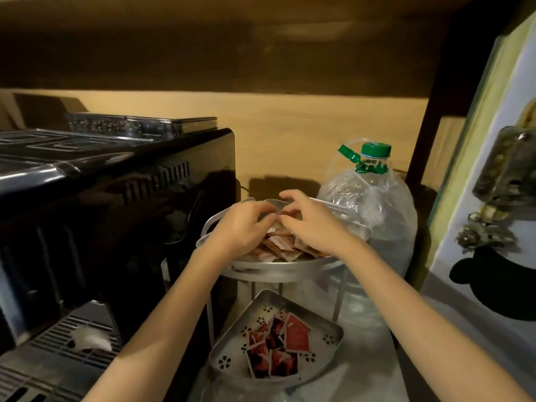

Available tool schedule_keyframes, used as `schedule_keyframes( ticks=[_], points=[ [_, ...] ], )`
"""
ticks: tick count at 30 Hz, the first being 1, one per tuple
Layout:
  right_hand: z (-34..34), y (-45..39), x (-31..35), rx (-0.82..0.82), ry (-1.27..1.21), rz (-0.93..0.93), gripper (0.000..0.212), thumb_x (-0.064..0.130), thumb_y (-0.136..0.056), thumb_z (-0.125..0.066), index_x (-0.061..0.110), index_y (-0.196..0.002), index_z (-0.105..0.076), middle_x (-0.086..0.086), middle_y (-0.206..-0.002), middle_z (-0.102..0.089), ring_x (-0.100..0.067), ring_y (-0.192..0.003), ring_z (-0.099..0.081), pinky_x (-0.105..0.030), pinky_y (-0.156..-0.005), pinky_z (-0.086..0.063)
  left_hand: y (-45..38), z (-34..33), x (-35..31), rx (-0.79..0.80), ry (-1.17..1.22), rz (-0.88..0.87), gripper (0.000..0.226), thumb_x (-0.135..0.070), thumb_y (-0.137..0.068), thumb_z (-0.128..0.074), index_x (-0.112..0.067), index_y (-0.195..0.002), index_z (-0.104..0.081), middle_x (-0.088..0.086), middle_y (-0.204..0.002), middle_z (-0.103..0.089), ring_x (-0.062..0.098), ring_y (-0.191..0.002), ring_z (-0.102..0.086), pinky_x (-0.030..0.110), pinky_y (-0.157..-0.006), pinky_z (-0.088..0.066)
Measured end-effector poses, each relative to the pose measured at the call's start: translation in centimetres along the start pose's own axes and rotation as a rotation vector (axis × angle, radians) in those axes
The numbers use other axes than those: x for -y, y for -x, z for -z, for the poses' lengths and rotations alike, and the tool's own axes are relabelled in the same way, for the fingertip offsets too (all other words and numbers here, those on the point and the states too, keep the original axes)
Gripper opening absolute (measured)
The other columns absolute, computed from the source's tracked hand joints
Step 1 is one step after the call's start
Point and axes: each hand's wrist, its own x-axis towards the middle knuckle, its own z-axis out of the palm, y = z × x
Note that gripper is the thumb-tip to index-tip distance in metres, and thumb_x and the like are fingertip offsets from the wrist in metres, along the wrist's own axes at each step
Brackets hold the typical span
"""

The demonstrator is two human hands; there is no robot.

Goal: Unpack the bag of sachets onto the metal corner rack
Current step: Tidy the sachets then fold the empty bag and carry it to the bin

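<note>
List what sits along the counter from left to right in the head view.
Black coffee machine → metal corner rack with both hands over its top tier → clear water bottle with green cap → white door with metal latch.

The rack (278,271) is matt silvery metal, its lower tray (232,338) pierced with flower cut-outs; the sachets (278,245) look like paper; the machine (116,181) is glossy black; the bottle (374,204) is clear crinkled plastic, capped green

Both hands (left (243,224), right (311,221)) extended forward, fingertips meeting.
</note>
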Motion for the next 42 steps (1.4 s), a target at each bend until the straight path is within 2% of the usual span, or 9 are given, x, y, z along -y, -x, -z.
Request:
schedule_keyframes(
  ticks=[4,13,17,20,24,28,37,40,42],
  points=[
    [-1.3,4.4,0.5,-0.137,-0.016,0.108,0.048,0.026,-0.089,-0.055,0.026,-0.133,-0.037,-0.001,-0.125,-0.056,-0.012,-0.110,-0.054,-0.028,-0.092,-0.046,4.2,-0.1,-0.9,-0.243,0.084,-0.185,0.025,-0.019,-0.089,-0.053,-0.013,-0.111,-0.062,0.000,-0.105,-0.064,0.004,-0.094,-0.054,0.006,-0.078,-0.039],
    [-9.9,15.2,-3.2,-0.406,0.009,0.201,0.029,0.022,-0.081,-0.056,0.013,-0.108,-0.059,0.006,-0.103,-0.060,-0.010,-0.104,-0.052,-0.023,-0.089,-0.042,17.0,-6.0,2.2,-0.286,0.212,-0.019,0.020,-0.024,-0.086,-0.053,-0.015,-0.100,-0.064,-0.010,-0.093,-0.060,-0.004,-0.087,-0.055,0.003,-0.071,-0.039],
    [-14.6,19.7,-7.3,-0.179,0.074,-0.017,0.031,0.023,-0.084,-0.057,0.014,-0.113,-0.058,0.003,-0.113,-0.059,-0.011,-0.110,-0.050,-0.032,-0.095,-0.043,23.3,-11.5,6.5,-0.026,0.074,0.350,0.037,-0.026,-0.090,-0.052,-0.012,-0.125,-0.051,0.004,-0.125,-0.051,0.015,-0.111,-0.052,0.017,-0.092,-0.039],
    [-17.2,22.5,-10.5,0.067,0.215,-0.237,0.045,0.038,-0.088,-0.054,0.016,-0.126,-0.049,0.001,-0.127,-0.051,-0.016,-0.120,-0.042,-0.030,-0.100,-0.036,27.3,-14.7,8.9,0.209,-0.013,0.596,0.055,-0.026,-0.093,-0.044,-0.009,-0.142,-0.025,0.014,-0.151,-0.018,0.027,-0.139,-0.019,0.034,-0.114,-0.020],
    [-19.5,24.8,-12.1,0.289,0.306,-0.408,0.066,0.055,-0.086,-0.046,0.013,-0.136,-0.037,-0.002,-0.142,-0.038,-0.020,-0.132,-0.030,-0.032,-0.108,-0.027,30.1,-16.4,10.0,0.243,-0.201,0.607,0.059,-0.028,-0.091,-0.043,-0.004,-0.141,-0.023,0.019,-0.154,-0.009,0.032,-0.142,-0.008,0.039,-0.115,-0.016],
    [-21.0,25.8,-12.0,0.347,0.293,-0.492,0.079,0.062,-0.085,-0.040,0.008,-0.142,-0.029,-0.007,-0.154,-0.021,-0.025,-0.141,-0.014,-0.039,-0.116,-0.018,30.8,-16.9,9.7,0.321,-0.262,0.624,0.060,-0.039,-0.093,-0.038,-0.014,-0.144,-0.019,0.017,-0.155,-0.002,0.030,-0.144,0.000,0.043,-0.115,-0.014],
    [-23.5,26.8,-10.1,0.249,0.248,-0.506,0.072,0.055,-0.086,-0.044,0.017,-0.143,-0.024,-0.005,-0.157,-0.010,-0.024,-0.144,-0.003,-0.039,-0.116,-0.002,30.8,-17.4,9.3,0.333,-0.263,0.689,0.061,-0.055,-0.085,-0.043,-0.027,-0.138,-0.029,0.019,-0.151,-0.017,0.039,-0.122,-0.046,0.052,-0.102,-0.039],
    [-23.8,26.7,-9.8,0.182,0.164,-0.531,0.064,0.040,-0.085,-0.056,0.020,-0.140,-0.030,-0.003,-0.154,-0.020,-0.024,-0.142,-0.008,-0.039,-0.117,-0.006,30.3,-16.6,8.9,0.196,-0.052,0.775,0.063,-0.036,-0.085,-0.056,-0.022,-0.139,-0.027,0.016,-0.145,-0.031,0.037,-0.107,-0.056,0.046,-0.093,-0.048],
    [-23.9,26.7,-9.6,0.092,0.069,-0.532,0.060,0.027,-0.084,-0.060,0.021,-0.138,-0.035,-0.001,-0.147,-0.033,-0.022,-0.138,-0.018,-0.037,-0.116,-0.015,29.9,-15.8,8.5,0.041,0.212,0.894,0.062,-0.011,-0.084,-0.059,-0.012,-0.139,-0.029,0.006,-0.136,-0.041,0.024,-0.086,-0.062,0.029,-0.073,-0.055]
  ],
)
